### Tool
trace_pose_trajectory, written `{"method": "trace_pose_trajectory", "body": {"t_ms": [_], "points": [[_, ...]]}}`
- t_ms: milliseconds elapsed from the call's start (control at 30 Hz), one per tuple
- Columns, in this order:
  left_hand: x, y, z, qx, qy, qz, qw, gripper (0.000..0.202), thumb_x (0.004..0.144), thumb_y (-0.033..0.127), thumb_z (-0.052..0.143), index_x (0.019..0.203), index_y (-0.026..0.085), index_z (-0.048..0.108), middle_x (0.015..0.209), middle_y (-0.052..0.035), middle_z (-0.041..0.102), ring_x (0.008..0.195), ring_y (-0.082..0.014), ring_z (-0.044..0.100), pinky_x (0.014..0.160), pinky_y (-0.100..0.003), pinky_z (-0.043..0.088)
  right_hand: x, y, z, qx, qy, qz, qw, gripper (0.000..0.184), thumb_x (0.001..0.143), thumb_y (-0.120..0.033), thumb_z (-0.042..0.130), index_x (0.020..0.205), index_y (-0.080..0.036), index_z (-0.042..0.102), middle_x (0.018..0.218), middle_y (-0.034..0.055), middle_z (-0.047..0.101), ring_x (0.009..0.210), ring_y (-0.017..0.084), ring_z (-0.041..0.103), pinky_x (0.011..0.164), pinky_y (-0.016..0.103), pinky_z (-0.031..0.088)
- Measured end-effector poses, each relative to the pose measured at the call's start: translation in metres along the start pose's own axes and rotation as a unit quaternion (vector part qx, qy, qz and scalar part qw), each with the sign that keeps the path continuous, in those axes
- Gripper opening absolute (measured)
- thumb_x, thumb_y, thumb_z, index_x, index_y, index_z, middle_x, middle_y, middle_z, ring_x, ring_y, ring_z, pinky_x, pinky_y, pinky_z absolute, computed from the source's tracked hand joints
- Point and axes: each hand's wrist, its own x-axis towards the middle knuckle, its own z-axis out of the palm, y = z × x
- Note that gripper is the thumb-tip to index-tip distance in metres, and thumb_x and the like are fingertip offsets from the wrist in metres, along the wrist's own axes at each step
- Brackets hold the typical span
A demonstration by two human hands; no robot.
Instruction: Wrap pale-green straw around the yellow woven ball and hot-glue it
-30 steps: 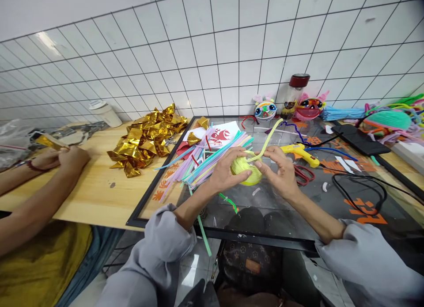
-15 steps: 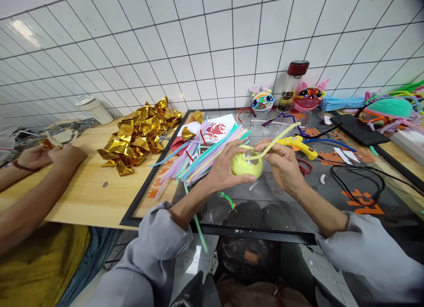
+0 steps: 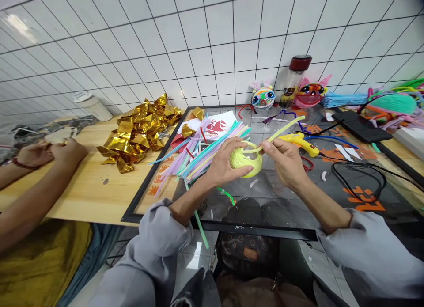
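Observation:
My left hand (image 3: 224, 164) is curled around a round yellow form (image 3: 245, 166) coiled with fuzzy pipe cleaner; its upper opening looks clear and see-through. Between the thumb and fingers of my right hand (image 3: 285, 160) is a yellow pipe cleaner (image 3: 287, 126). One end of the pipe cleaner runs along the form's rim, while the other sticks up to the right. Just left of the form lies a bundle of pastel pipe cleaners (image 3: 206, 153). A yellow glue gun (image 3: 303, 142) rests behind my right hand.
Gold foil pieces (image 3: 135, 132) are heaped to the left, near a co-worker's hands (image 3: 68, 152). Along the wall stand a bottle (image 3: 291, 86) and two decorated animal faces (image 3: 263, 96). A black cable (image 3: 351, 165) loops across the right, by a dark phone (image 3: 362, 125).
My right hand has shifted slightly right, away from the form, and its grip on the pipe cleaner has changed. The strand now lies flatter across the rim. My left hand keeps its hold.

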Motion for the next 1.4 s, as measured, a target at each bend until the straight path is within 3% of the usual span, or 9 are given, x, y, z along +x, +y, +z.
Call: {"method": "trace_pose_trajectory", "body": {"t_ms": [167,333,633,800,1100,1400], "points": [[0.000,-0.004,0.000,-0.020,-0.006,-0.013,1.000,0.055,0.079,0.039,0.076,0.128,0.022,0.056,0.138,-0.0131,0.060,0.137,-0.0310,0.053,0.118,-0.052,0.040,0.000,-0.007,-0.003,0.014,-0.084,0.026,0.996,0.019,0.071,-0.041,0.081,0.077,-0.024,0.079,0.080,0.0019,0.075,0.080,0.020,0.067,0.076,0.033,0.050],[0.000,-0.006,0.004,-0.029,-0.004,-0.021,0.999,0.072,0.069,0.050,0.086,0.128,0.023,0.055,0.138,-0.0138,0.058,0.134,-0.0327,0.054,0.116,-0.051,0.042,0.003,-0.005,-0.010,-0.007,-0.053,-0.024,0.998,0.017,0.073,-0.038,0.082,0.086,-0.027,0.081,0.094,0.0014,0.079,0.092,0.020,0.068,0.088,0.035,0.050],[-0.001,-0.004,0.006,-0.004,-0.001,-0.028,1.000,0.074,0.064,0.046,0.089,0.124,0.024,0.052,0.132,-0.0108,0.059,0.126,-0.0307,0.057,0.111,-0.049,0.045,0.010,0.001,-0.025,-0.160,-0.038,-0.058,0.985,0.021,0.080,-0.036,0.071,0.096,-0.025,0.079,0.101,0.0055,0.078,0.097,0.025,0.069,0.088,0.041,0.050],[-0.003,-0.004,0.007,0.012,0.009,-0.009,1.000,0.074,0.065,0.047,0.088,0.123,0.024,0.050,0.127,-0.0102,0.059,0.122,-0.0298,0.058,0.107,-0.048,0.047,0.010,0.010,-0.023,-0.251,-0.103,-0.118,0.955,0.025,0.091,-0.031,0.057,0.098,-0.022,0.080,0.103,0.0083,0.076,0.098,0.025,0.068,0.090,0.042,0.051],[-0.004,-0.002,0.010,0.041,0.005,-0.001,0.999,0.074,0.065,0.045,0.088,0.123,0.025,0.046,0.127,-0.0101,0.058,0.122,-0.0306,0.057,0.106,-0.050,0.047,0.009,0.012,-0.018,-0.308,-0.141,-0.161,0.927,0.035,0.096,-0.022,0.046,0.112,-0.024,0.078,0.102,0.0085,0.071,0.096,0.024,0.066,0.086,0.040,0.050],[-0.005,-0.001,0.012,0.037,0.016,-0.033,0.999,0.094,0.061,0.051,0.089,0.137,0.026,0.039,0.138,-0.0143,0.054,0.129,-0.0377,0.055,0.110,-0.057,0.047,0.008,0.011,-0.013,-0.341,-0.140,-0.142,0.919,0.038,0.096,-0.023,0.045,0.115,-0.028,0.077,0.105,0.0081,0.067,0.098,0.025,0.062,0.087,0.041,0.047]]}}
